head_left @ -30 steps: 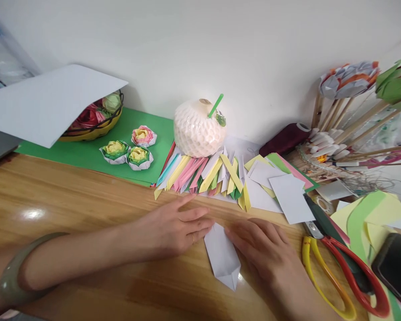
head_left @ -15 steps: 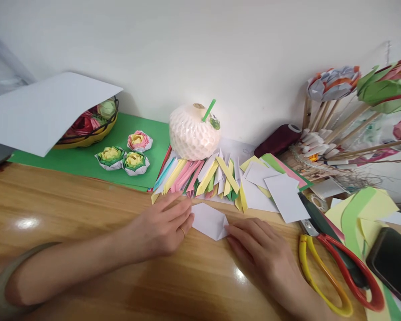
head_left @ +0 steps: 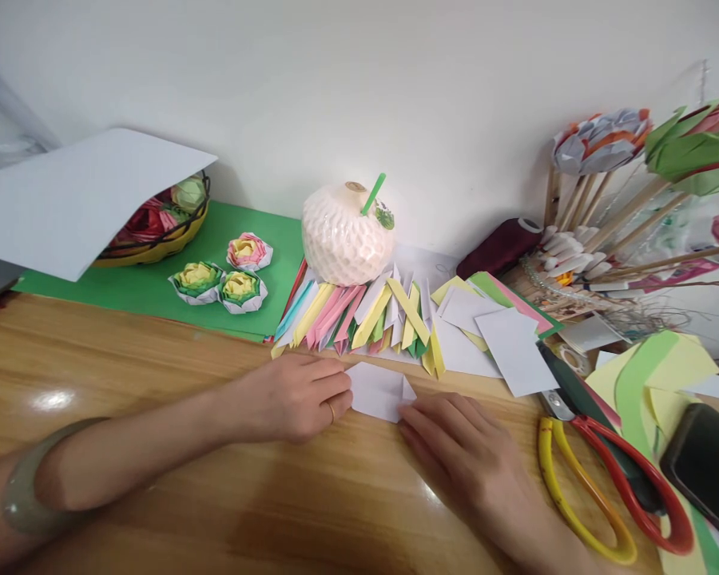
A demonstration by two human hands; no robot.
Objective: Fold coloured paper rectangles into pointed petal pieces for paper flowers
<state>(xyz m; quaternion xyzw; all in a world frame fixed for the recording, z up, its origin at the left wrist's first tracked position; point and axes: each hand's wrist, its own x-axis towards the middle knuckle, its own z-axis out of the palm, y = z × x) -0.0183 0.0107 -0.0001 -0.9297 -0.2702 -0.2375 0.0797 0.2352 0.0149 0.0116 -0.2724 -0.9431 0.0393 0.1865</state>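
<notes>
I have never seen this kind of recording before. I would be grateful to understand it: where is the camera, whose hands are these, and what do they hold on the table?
There is no machine here: a person works with two bare hands, and the camera, worn on the head, looks forward and down. The left hand and right hand have their fingers at opposite ends of a partly folded white paper; whether they pinch or press it is hard to tell. Beyond it on the wooden table lie coloured paper strips. Three paper flowers sit on green sheets to the left, and scissors lie to the right.
</notes>
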